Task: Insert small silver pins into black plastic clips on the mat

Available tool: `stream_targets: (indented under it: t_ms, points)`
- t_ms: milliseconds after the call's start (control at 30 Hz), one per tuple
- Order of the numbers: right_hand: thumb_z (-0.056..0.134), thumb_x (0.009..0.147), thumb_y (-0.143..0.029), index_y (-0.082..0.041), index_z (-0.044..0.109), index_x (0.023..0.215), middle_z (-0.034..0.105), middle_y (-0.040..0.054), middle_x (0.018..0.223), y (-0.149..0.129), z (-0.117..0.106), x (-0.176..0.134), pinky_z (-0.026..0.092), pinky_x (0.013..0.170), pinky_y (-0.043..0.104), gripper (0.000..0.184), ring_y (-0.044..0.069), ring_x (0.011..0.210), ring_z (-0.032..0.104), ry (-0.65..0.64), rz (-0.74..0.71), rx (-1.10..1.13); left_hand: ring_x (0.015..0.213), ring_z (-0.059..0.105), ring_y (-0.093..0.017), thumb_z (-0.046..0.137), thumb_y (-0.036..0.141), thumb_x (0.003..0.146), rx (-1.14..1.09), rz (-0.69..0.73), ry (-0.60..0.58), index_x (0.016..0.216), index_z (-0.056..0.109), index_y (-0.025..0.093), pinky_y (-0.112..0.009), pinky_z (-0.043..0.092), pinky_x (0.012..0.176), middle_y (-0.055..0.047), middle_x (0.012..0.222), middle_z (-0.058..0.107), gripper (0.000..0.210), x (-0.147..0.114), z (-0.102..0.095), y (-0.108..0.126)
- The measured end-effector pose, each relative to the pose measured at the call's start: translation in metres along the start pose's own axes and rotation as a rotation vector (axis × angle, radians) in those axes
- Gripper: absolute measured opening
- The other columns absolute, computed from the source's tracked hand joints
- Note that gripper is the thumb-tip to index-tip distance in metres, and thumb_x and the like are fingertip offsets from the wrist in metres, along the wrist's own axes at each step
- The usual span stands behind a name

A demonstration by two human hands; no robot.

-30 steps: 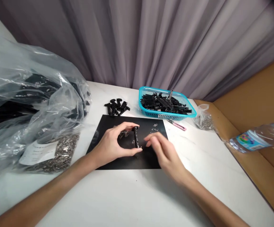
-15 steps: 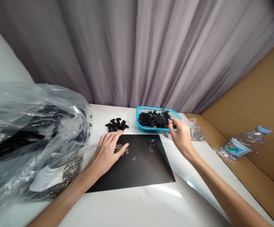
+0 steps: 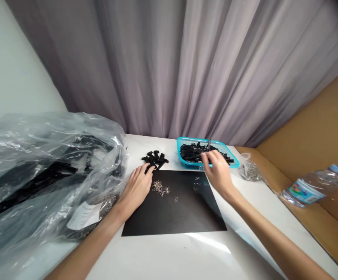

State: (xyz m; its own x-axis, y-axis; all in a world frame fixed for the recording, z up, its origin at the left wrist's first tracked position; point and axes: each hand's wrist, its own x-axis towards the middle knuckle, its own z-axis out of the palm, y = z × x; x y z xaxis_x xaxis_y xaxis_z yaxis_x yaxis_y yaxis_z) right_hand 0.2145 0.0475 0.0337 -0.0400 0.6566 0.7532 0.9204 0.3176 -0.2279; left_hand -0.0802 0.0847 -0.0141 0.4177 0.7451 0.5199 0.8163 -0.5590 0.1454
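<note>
My left hand (image 3: 138,184) is at the near side of a small pile of black plastic parts (image 3: 155,158), its fingertips closed on a part at the pile's edge. My right hand (image 3: 218,173) hovers at the front rim of a blue basket (image 3: 208,140) full of similar black parts. Its thumb and curled fingers are apart, and I see nothing between them. Between my hands lies a dark mat (image 3: 175,217). Small metal clips (image 3: 159,188) are heaped on its left side, and a few more (image 3: 196,184) are scattered at its right.
A large clear plastic bag (image 3: 52,163) with black parts fills the left. Near it is a labelled bag of metal pieces (image 3: 84,216). To the right are a small bag of metal pieces (image 3: 250,171) and a water bottle (image 3: 313,186) by the cardboard. A grey curtain (image 3: 157,70) hangs behind.
My left hand has moved off the clips to the edge of the black pile, its fingers drawing together. My right hand has shifted left along the basket front. The view has turned slightly.
</note>
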Motion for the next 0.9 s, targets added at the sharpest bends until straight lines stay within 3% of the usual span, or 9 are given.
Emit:
stream_targets:
  t_ms: [100, 167, 200, 267, 367, 467, 600, 767, 900]
  points:
    - [0.037, 0.106, -0.019, -0.015, 0.064, 0.110, 0.066, 0.0123, 0.100, -0.044, 0.023, -0.006, 0.050, 0.088, 0.036, 0.028, 0.025, 0.094, 0.061, -0.279, -0.119, 0.055, 0.124, 0.062, -0.034, 0.038, 0.018, 0.101, -0.001, -0.008, -0.002, 0.132, 0.061, 0.017, -0.054, 0.051, 0.107, -0.018, 0.138, 0.061, 0.039, 0.000, 0.003, -0.001]
    - [0.034, 0.102, -0.005, -0.014, 0.062, 0.120, 0.065, 0.0144, 0.112, -0.064, 0.045, -0.005, 0.048, 0.097, 0.036, 0.034, 0.025, 0.107, 0.060, -0.466, -0.163, 0.035, 0.123, 0.063, -0.034, 0.039, 0.017, 0.101, -0.006, -0.015, -0.002, 0.131, 0.061, 0.017, -0.053, 0.051, 0.107, -0.018, 0.138, 0.061, 0.038, 0.000, 0.004, -0.001]
    - [0.034, 0.098, 0.001, -0.014, 0.060, 0.125, 0.064, 0.0150, 0.119, -0.071, 0.057, -0.003, 0.046, 0.101, 0.035, 0.040, 0.025, 0.113, 0.058, -0.495, -0.159, 0.033, 0.122, 0.064, -0.033, 0.039, 0.017, 0.101, -0.010, -0.018, -0.002, 0.130, 0.062, 0.017, -0.052, 0.051, 0.107, -0.017, 0.138, 0.061, 0.037, 0.000, 0.003, -0.001]
    - [0.034, 0.091, 0.008, -0.011, 0.052, 0.136, 0.059, 0.0182, 0.131, -0.078, 0.079, 0.003, 0.045, 0.105, 0.035, 0.052, 0.025, 0.122, 0.055, -0.513, -0.125, 0.024, 0.119, 0.066, -0.032, 0.041, 0.016, 0.100, -0.022, -0.025, -0.002, 0.126, 0.063, 0.017, -0.050, 0.053, 0.106, -0.016, 0.135, 0.063, 0.035, 0.001, 0.002, -0.001]
    - [0.036, 0.087, 0.011, -0.005, 0.044, 0.143, 0.055, 0.0240, 0.132, -0.079, 0.104, 0.014, 0.047, 0.102, 0.037, 0.059, 0.028, 0.123, 0.056, -0.527, -0.026, -0.009, 0.113, 0.070, -0.029, 0.044, 0.016, 0.099, -0.044, -0.035, -0.001, 0.122, 0.064, 0.018, -0.045, 0.055, 0.104, -0.014, 0.129, 0.065, 0.030, 0.002, -0.002, 0.000]
    - [0.037, 0.088, 0.010, -0.007, 0.051, 0.134, 0.061, 0.0213, 0.122, -0.075, 0.116, 0.020, 0.051, 0.093, 0.036, 0.051, 0.028, 0.113, 0.061, -0.542, 0.043, -0.027, 0.108, 0.071, -0.028, 0.048, 0.017, 0.099, -0.065, -0.054, 0.006, 0.117, 0.065, 0.017, -0.044, 0.057, 0.102, -0.014, 0.123, 0.067, 0.025, 0.003, -0.005, 0.001]
    - [0.040, 0.095, 0.002, -0.013, 0.059, 0.116, 0.064, 0.0154, 0.113, -0.067, 0.116, 0.018, 0.051, 0.084, 0.032, 0.033, 0.025, 0.102, 0.065, -0.533, 0.071, -0.018, 0.102, 0.072, -0.027, 0.052, 0.017, 0.097, -0.078, -0.072, 0.000, 0.109, 0.066, 0.017, -0.041, 0.058, 0.096, -0.011, 0.112, 0.071, 0.018, 0.004, -0.008, 0.002]
    - [0.046, 0.101, -0.011, -0.013, 0.060, 0.112, 0.065, 0.0142, 0.111, -0.057, 0.103, 0.007, 0.050, 0.079, 0.031, 0.019, 0.024, 0.092, 0.066, -0.478, 0.099, 0.006, 0.094, 0.073, -0.026, 0.052, 0.016, 0.097, -0.076, -0.090, -0.015, 0.108, 0.067, 0.016, -0.038, 0.059, 0.087, -0.011, 0.111, 0.071, 0.019, 0.004, -0.010, 0.004]
    - [0.045, 0.103, -0.014, -0.014, 0.061, 0.114, 0.066, 0.0131, 0.108, -0.055, 0.093, -0.002, 0.049, 0.080, 0.031, 0.019, 0.024, 0.095, 0.066, -0.425, 0.094, 0.053, 0.096, 0.071, -0.029, 0.055, 0.019, 0.097, -0.060, -0.111, 0.006, 0.114, 0.067, 0.014, -0.042, 0.057, 0.089, -0.013, 0.111, 0.070, 0.021, 0.006, -0.010, 0.008]
